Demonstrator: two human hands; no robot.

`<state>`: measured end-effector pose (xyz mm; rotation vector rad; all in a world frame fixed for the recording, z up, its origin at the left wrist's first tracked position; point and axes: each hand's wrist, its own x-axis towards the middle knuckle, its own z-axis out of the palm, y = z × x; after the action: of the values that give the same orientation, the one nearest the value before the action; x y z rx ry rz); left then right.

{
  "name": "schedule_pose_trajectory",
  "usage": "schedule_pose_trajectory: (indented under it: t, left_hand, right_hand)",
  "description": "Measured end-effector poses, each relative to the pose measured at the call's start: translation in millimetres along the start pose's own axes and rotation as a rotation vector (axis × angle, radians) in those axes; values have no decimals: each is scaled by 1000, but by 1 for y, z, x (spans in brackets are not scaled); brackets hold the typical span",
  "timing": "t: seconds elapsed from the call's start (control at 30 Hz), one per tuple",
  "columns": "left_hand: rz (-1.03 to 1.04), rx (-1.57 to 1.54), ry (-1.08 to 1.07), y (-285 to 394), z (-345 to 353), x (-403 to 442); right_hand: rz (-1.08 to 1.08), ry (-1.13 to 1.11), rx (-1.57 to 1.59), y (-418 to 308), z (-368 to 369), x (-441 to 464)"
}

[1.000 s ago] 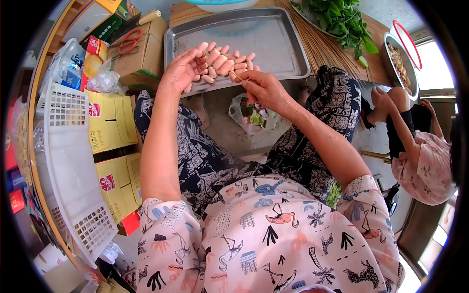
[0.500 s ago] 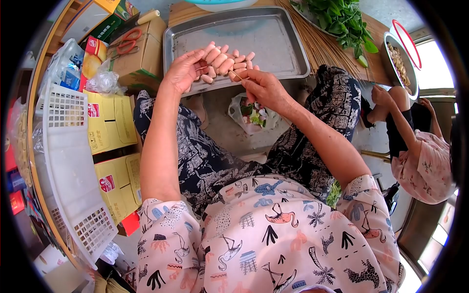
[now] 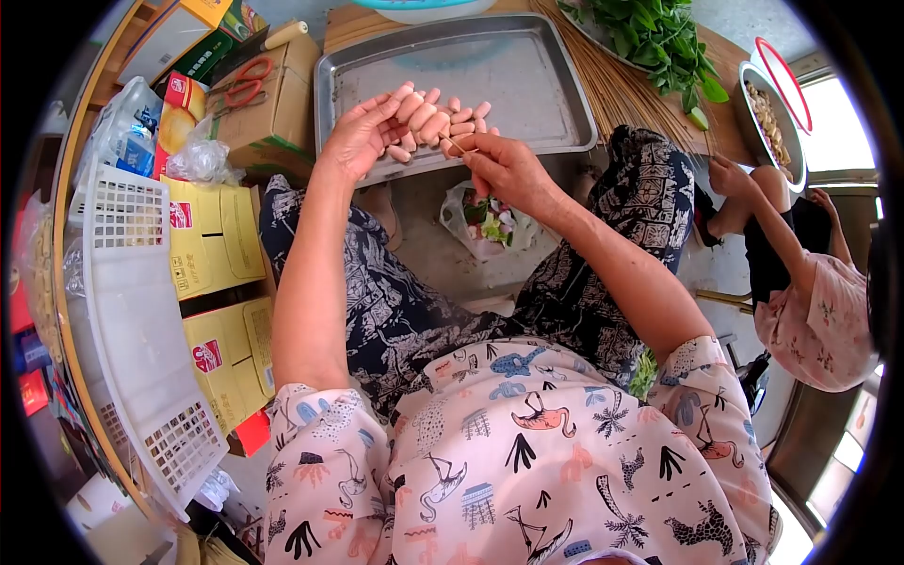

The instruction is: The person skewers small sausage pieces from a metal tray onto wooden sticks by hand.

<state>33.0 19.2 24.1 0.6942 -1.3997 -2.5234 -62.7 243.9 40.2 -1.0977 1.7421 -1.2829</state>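
My right hand [image 3: 513, 172] is closed on a thin wooden skewer [image 3: 455, 143], which points up and left. Several small pink sausages [image 3: 434, 126] sit side by side along its far part. At that far end my left hand [image 3: 361, 132] has its fingers closed on a small sausage [image 3: 404, 91], partly hidden by the fingertips. Below and behind the skewer, several loose sausages [image 3: 461, 116] lie in the near part of a metal tray [image 3: 586, 111]. Both hands are over the tray's near edge.
Bare skewers [image 3: 603, 71] lie right of the tray, beside leafy greens [image 3: 650, 38]. A bowl of food [image 3: 767, 122] stands further right, near a co-worker's hand [image 3: 730, 177]. Left are a cardboard box [image 3: 273, 104] with scissors [image 3: 247, 83] and a white basket [image 3: 141, 301]. A plastic bag [image 3: 485, 221] lies below.
My hands and the skewer stay almost in place, with only a slight shift of the left hand's fingers. The co-worker's hand has moved a little to the left.
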Motion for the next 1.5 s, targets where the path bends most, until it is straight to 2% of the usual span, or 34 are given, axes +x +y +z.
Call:
schedule_pose_trajectory:
  t: [0.23, 0.33, 0.4, 0.5, 0.73, 0.83, 0.9, 1.03, 1.1, 1.2, 1.5]
  left_hand:
    - [35, 0, 10, 0, -3, 3]
    - [-29, 29, -49, 7, -2, 0]
    - [-88, -28, -242, 12, 5, -2]
    - [-64, 104, -175, 8, 12, -5]
    - [-7, 61, -161, 5, 6, 0]
    - [-41, 54, -99, 1, -2, 4]
    - [16, 68, -39, -1, -3, 5]
    - [-3, 37, -53, -1, 0, 4]
    - [-49, 79, -160, -1, 5, -1]
    - [-55, 141, -198, -1, 11, -4]
    - [-18, 68, -176, -1, 5, 1]
  right_hand:
    - [21, -1, 9, -1, 1, 0]
    - [-3, 3, 13, 5, 2, 3]
    - [6, 3, 14, 5, 1, 2]
    - [7, 3, 16, 8, 1, 3]
    - [-8, 10, 6, 8, 1, 3]
    - [-14, 2, 20, 8, 2, 4]
    - [-7, -1, 8, 5, 1, 3]
    - [4, 11, 43, 9, 2, 3]
    - [16, 12, 49, 9, 1, 2]
    - [24, 13, 42, 6, 1, 2]
    - [-6, 21, 37, 9, 2, 4]
